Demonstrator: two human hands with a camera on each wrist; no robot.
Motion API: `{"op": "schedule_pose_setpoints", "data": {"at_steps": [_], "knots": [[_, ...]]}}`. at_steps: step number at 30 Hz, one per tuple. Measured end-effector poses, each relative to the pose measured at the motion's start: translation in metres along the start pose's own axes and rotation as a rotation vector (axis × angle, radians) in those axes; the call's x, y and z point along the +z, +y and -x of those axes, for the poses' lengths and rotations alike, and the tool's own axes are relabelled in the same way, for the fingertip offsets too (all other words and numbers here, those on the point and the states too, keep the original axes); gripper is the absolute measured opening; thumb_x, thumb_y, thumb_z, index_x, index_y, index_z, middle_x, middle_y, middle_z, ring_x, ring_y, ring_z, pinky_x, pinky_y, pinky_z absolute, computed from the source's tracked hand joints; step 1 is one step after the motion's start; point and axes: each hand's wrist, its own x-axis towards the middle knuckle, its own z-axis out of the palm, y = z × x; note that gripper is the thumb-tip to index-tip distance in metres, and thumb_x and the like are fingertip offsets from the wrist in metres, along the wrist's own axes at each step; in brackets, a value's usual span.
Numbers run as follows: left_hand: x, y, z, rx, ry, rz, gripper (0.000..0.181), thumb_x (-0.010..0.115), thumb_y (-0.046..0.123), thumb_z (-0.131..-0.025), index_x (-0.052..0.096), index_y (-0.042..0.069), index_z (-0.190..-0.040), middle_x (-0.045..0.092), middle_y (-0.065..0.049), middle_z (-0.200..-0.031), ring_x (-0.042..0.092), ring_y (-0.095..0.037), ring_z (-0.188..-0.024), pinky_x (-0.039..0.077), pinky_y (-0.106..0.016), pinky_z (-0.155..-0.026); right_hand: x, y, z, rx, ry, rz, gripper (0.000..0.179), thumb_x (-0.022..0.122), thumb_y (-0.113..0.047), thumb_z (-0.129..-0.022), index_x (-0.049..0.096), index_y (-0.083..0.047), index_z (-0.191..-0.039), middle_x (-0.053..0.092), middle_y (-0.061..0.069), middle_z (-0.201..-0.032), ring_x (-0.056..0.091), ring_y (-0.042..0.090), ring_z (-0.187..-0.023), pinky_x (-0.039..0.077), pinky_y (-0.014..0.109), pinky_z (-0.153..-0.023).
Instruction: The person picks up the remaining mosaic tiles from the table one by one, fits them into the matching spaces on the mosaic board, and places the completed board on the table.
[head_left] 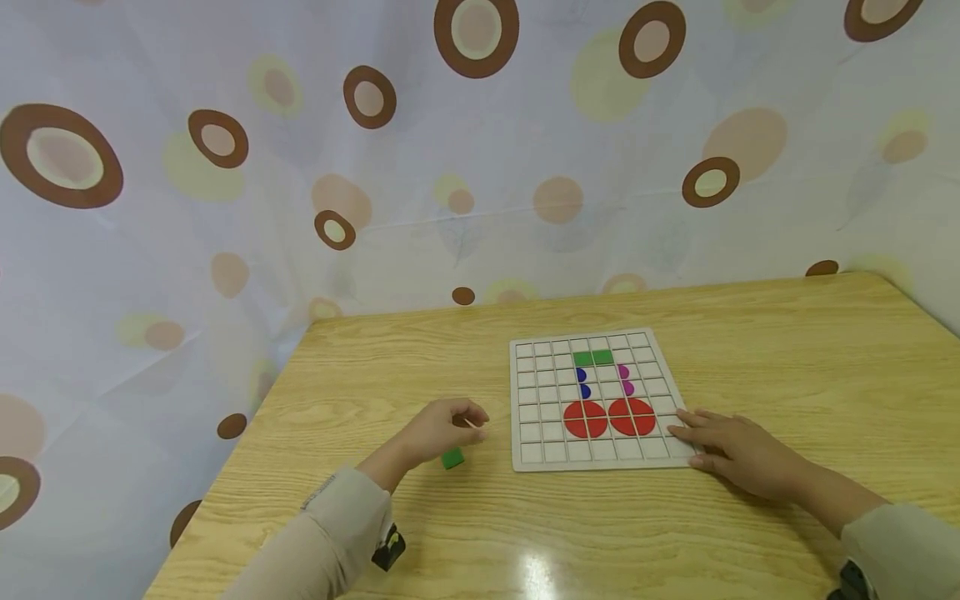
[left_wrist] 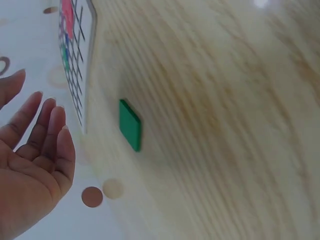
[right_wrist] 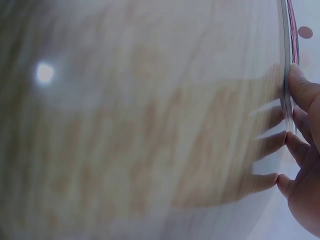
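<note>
A white grid board [head_left: 540, 451] lies on the table, with red quarter pieces forming two circles [head_left: 585, 419], blue half-rounds [head_left: 581, 375], magenta half-rounds [head_left: 624, 372] and green squares [head_left: 592, 357] in its cells. Left of the board, a loose green square tile [head_left: 452, 457] lies on the wood. My left hand [head_left: 442, 429] hovers over that tile, fingers loosely bent; the left wrist view shows nothing in the palm and the tile [left_wrist: 130, 126] apart from the fingers. My right hand [head_left: 750, 457] rests its spread fingers on the board's lower right edge.
The wooden table [head_left: 585, 533] runs back to a wall covering [head_left: 510, 150] with brown and yellow circles. Its left edge drops off beside my left sleeve [head_left: 322, 533].
</note>
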Motion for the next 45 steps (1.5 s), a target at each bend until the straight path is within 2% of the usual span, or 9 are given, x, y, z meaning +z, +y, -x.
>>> {"op": "schedule_pose_setpoints", "data": {"at_steps": [8,15,22,29,35,45], "knots": [[-0.003,-0.02,0.009,-0.002,0.017,-0.204,0.025,0.061,0.013,-0.08,0.057,0.001,-0.102,0.056,-0.008,-0.101,0.052,-0.021,-0.089,0.043,-0.033,-0.073,0.002,0.003,0.001,-0.021,0.032,0.006,0.043,0.057,-0.025,-0.082,0.052,-0.004,-0.119,0.041,0.019,-0.126,0.033,0.043,-0.114,0.023,0.059,-0.084],[-0.003,-0.028,0.016,-0.061,0.036,-0.251,0.029,0.066,0.013,-0.075,0.056,0.002,-0.101,0.056,-0.009,-0.099,0.052,-0.026,-0.091,0.044,-0.037,-0.073,0.003,0.003,0.003,-0.027,0.044,0.015,0.043,0.057,-0.026,-0.082,0.052,-0.005,-0.119,0.041,0.018,-0.126,0.033,0.043,-0.113,0.023,0.057,-0.085],[-0.002,-0.034,0.016,-0.084,0.07,-0.318,0.028,0.068,0.016,-0.073,0.058,0.003,-0.096,0.057,-0.007,-0.096,0.052,-0.025,-0.09,0.043,-0.037,-0.074,0.003,0.003,0.003,-0.015,0.037,0.01,0.043,0.057,-0.026,-0.082,0.052,-0.005,-0.119,0.04,0.018,-0.127,0.033,0.043,-0.114,0.023,0.057,-0.086],[0.001,-0.032,0.015,-0.091,0.096,-0.396,0.023,0.069,0.016,-0.072,0.059,0.003,-0.088,0.056,-0.005,-0.088,0.053,-0.021,-0.084,0.043,-0.035,-0.072,0.002,0.003,0.003,-0.021,0.044,0.011,0.043,0.057,-0.026,-0.082,0.052,-0.005,-0.119,0.041,0.018,-0.127,0.033,0.042,-0.114,0.024,0.056,-0.086],[0.004,-0.034,0.013,-0.083,0.102,-0.398,0.017,0.068,0.011,-0.073,0.059,0.002,-0.085,0.054,-0.003,-0.082,0.051,-0.017,-0.076,0.043,-0.03,-0.067,0.002,0.002,0.002,-0.004,0.031,-0.011,0.044,0.056,-0.027,-0.083,0.051,-0.005,-0.12,0.04,0.018,-0.128,0.031,0.043,-0.115,0.02,0.058,-0.086],[0.006,-0.033,0.013,-0.084,0.106,-0.312,0.018,0.068,0.004,-0.071,0.053,0.003,-0.082,0.052,-0.002,-0.076,0.047,-0.013,-0.068,0.041,-0.024,-0.058,0.002,0.004,0.002,-0.005,0.026,-0.013,0.044,0.056,-0.027,-0.082,0.051,-0.005,-0.12,0.039,0.019,-0.128,0.03,0.043,-0.115,0.019,0.059,-0.086]]}}
